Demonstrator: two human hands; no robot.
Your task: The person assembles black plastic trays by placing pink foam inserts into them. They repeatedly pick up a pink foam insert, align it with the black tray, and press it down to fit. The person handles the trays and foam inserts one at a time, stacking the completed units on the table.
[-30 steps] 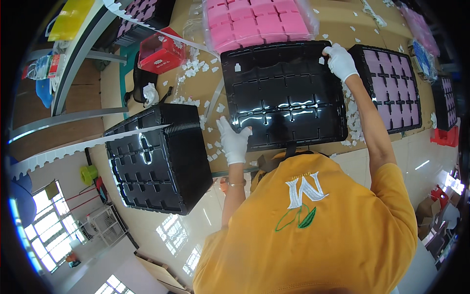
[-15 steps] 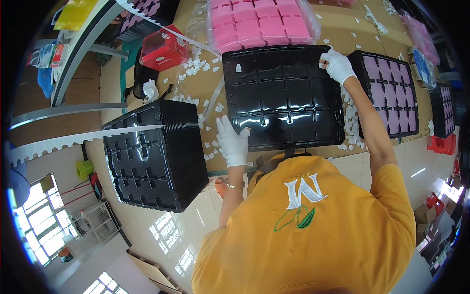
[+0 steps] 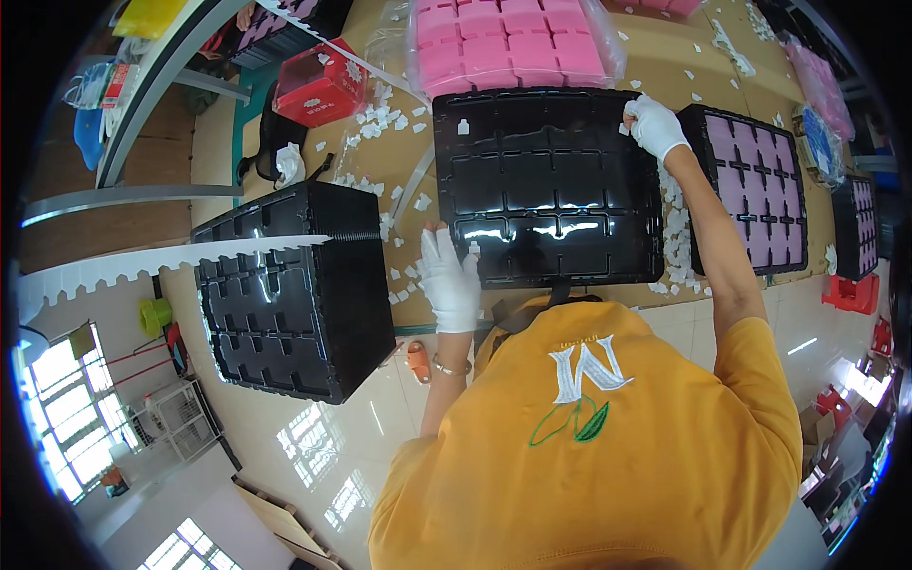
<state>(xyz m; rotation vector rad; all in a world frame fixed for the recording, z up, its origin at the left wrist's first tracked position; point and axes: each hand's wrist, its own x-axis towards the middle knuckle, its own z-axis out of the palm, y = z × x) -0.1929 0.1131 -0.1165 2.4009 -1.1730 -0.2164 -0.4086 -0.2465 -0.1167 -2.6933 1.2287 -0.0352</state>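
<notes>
A black plastic compartment tray lies in front of me, glossy, with raised cross ridges. One small white paper piece sits at its upper left corner. My right hand, in a white glove with bare fingertips showing, is closed at the upper right corner, its fingers curled round a small white paper piece. Along the tray's lower left edge, my left hand, gloved too, has its fingers stretched out. Another white paper piece shows by its thumb; whether the thumb touches it is unclear.
A tall stack of black trays stands to the left. Pink foam blocks in clear plastic lie beyond the tray. To the right is a black tray with lilac inserts. A red box and scattered paper pieces are on the table.
My left hand has shifted slightly down, and a white paper piece now shows by its thumb on the tray. My right hand stays at the upper right corner.
</notes>
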